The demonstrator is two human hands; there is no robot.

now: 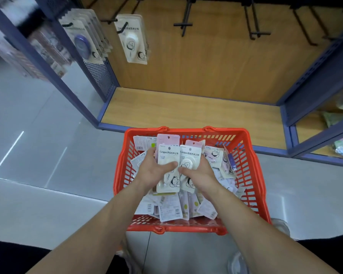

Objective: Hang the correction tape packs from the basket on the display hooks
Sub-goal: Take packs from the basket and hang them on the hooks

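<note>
**Two packs in hand over the basket; two hooks stocked**

Hands: The left hand (151,172) grips one cream correction tape pack (167,156), thumb laid across its front and fingers curled behind its left edge. The right hand (201,173) grips a second cream pack (190,155) in the same manner, thumb on the blister. The two packs are upright, side by side with edges touching, printed faces toward the camera. A pink pack (168,138) shows directly behind the first one; whether it is part of the grip cannot be told.

Basket: A red plastic basket (252,175) stands on the grey floor (38,155), just in front of the display unit. It contains a loose heap of packs (169,209), some face up, some showing barcoded backs. Both held packs are above this heap, within the basket's outline.

Display: The unit has a blue metal frame (48,62), a wooden back panel and a wooden base shelf (186,113). At upper left, one hook carries a row of packs with a purple dispenser (81,43). The next hook to the right carries cream packs (134,39) matching those in hand. Further black hooks (183,24) project from the back panel to the right.

Adjoining bays on both sides hold other goods, too blurred to identify.
</note>
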